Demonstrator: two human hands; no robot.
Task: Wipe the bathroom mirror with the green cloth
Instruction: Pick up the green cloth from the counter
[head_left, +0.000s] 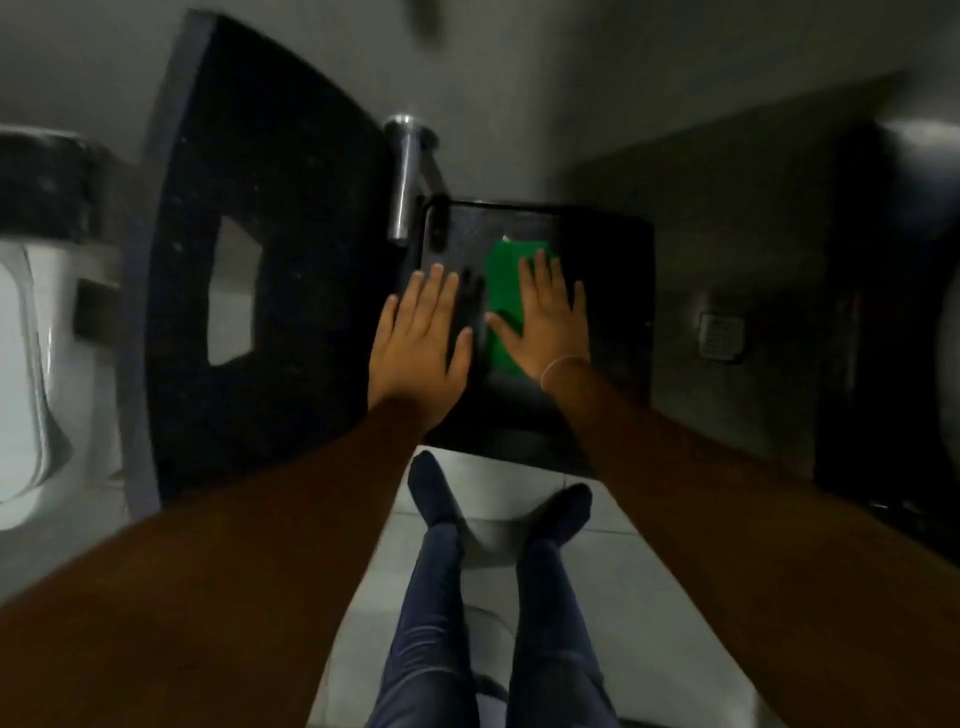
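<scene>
I am looking at the flat green cloth (503, 306), which is lying spread on a dark, square, glossy panel (613, 291) ahead of me; I am taking that panel for the bathroom mirror, though the picture is too dim and smeared for me to be certain. My right hand (545, 322) is lying flat on the cloth with the fingers spread wide, palm down, pinning it and not gripping it. My left hand (421, 338) is resting just beside it, also open and flat, on the bare dark surface, apart from the cloth.

I am judging the cloth to be soft, light and limp: it will be bunching or sliding under the palm unless I am pressing evenly, so the middle of it under a flat palm looks like the best place to bear on, with fingertips over the far edge. The glossy surface will likely be slippery, and it may be fragile, so moderate pressure seems wise.

Further out, a shiny metal cylinder (405, 176) is standing just beyond the panel's far left corner. A large black speckled stone desk (291, 218) with an angular cut-out is filling the left. Below, my legs in dark blue trousers (441, 597) are standing on a pale tiled floor (613, 597).
</scene>
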